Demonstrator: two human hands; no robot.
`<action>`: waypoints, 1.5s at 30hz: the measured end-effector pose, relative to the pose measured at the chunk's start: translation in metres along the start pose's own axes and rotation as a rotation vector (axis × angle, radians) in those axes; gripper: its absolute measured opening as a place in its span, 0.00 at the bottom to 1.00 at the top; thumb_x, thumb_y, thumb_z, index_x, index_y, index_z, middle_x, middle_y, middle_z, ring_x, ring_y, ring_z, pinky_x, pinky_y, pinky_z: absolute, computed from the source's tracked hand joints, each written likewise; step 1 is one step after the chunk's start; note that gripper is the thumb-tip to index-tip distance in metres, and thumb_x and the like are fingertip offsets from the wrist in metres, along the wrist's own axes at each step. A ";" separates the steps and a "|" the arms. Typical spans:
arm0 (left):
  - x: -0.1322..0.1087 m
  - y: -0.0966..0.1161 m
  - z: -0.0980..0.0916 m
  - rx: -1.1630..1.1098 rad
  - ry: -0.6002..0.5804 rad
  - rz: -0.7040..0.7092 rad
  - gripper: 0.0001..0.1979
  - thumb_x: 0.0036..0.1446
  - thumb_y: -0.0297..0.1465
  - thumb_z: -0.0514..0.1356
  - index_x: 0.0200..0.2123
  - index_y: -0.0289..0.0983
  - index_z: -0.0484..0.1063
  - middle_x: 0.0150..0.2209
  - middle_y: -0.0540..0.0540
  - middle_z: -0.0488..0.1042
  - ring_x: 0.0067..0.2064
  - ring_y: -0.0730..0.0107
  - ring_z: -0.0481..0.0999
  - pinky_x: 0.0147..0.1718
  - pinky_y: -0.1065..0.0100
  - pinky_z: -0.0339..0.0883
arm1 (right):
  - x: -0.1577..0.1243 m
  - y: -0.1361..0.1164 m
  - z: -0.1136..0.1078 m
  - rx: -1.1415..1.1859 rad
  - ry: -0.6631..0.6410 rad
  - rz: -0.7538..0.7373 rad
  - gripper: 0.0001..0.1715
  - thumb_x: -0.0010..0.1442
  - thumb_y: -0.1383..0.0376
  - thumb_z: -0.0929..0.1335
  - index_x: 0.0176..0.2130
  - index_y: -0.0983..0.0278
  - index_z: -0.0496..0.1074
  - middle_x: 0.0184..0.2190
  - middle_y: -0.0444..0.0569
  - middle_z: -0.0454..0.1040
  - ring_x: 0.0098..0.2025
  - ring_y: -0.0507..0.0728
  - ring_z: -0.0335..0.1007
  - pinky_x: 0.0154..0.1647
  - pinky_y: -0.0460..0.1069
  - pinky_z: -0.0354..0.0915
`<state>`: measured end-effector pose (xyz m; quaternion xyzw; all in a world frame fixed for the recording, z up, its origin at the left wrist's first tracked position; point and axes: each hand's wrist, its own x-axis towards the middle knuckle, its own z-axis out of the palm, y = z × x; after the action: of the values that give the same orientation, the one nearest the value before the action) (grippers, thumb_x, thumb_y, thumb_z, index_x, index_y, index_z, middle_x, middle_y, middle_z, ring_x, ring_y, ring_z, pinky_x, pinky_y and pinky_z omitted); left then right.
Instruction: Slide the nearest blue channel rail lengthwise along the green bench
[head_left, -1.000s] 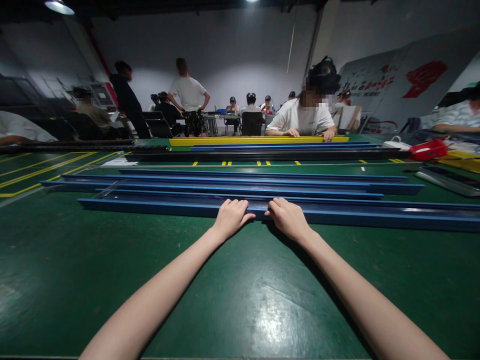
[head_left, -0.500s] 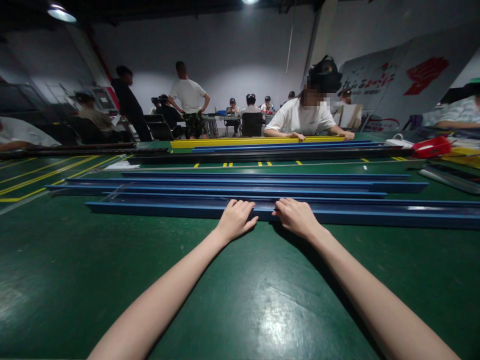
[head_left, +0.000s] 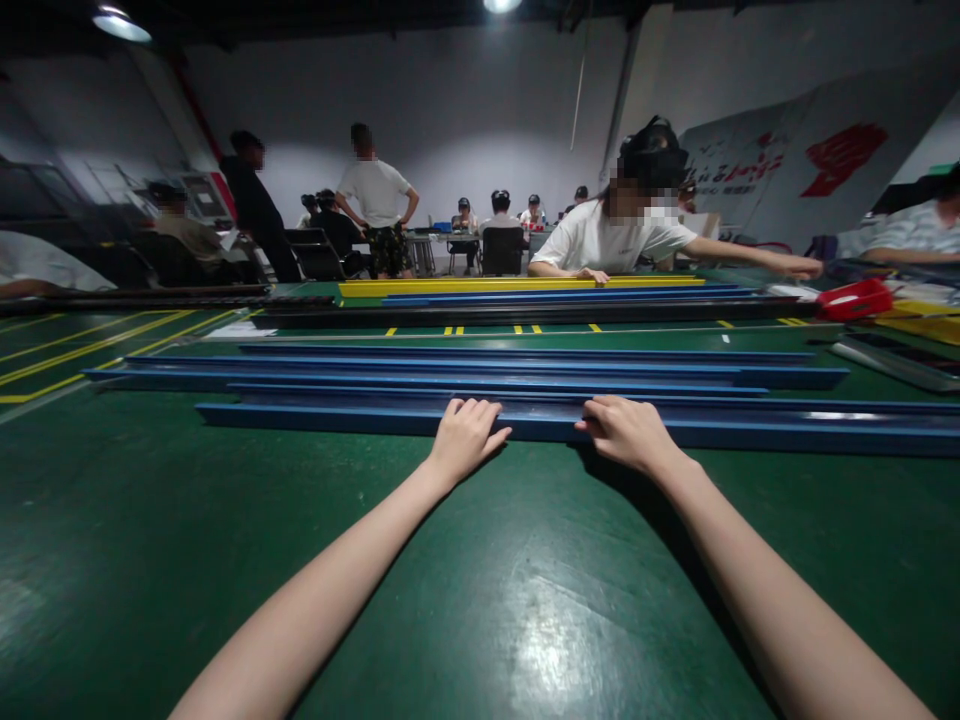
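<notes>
Glossy green table (head_left: 150,560), long blue channel (head_left: 337,418)

The nearest blue rail (head_left: 337,418) runs out of the frame at the right edge, so its far end is not shown. The fingertips of the left hand (head_left: 465,437) and right hand (head_left: 626,432) curl over the rail's top edge and are hidden behind it; whether they grip or merely rest cannot be told. Both forearms are cut off by the bottom edge. In the upper left, a person's sleeve (head_left: 45,268) is cropped by the left edge. At the right edge, the red object (head_left: 855,300) is too blurred to identify, and the seated people at the back table (head_left: 450,236) are too small to make out.
</notes>
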<state>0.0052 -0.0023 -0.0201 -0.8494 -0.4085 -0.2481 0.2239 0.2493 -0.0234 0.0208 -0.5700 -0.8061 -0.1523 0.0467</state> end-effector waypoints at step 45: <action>0.001 0.003 0.000 0.045 -0.048 -0.004 0.17 0.57 0.42 0.53 0.42 0.36 0.65 0.38 0.45 0.73 0.39 0.63 0.68 0.38 0.63 0.53 | 0.003 -0.013 -0.007 -0.016 -0.065 0.004 0.15 0.59 0.58 0.59 0.32 0.63 0.69 0.34 0.49 0.73 0.37 0.55 0.67 0.26 0.47 0.49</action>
<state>0.0085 -0.0036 -0.0197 -0.8490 -0.4210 -0.2189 0.2325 0.2353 -0.0266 0.0256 -0.5767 -0.8047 -0.1401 0.0160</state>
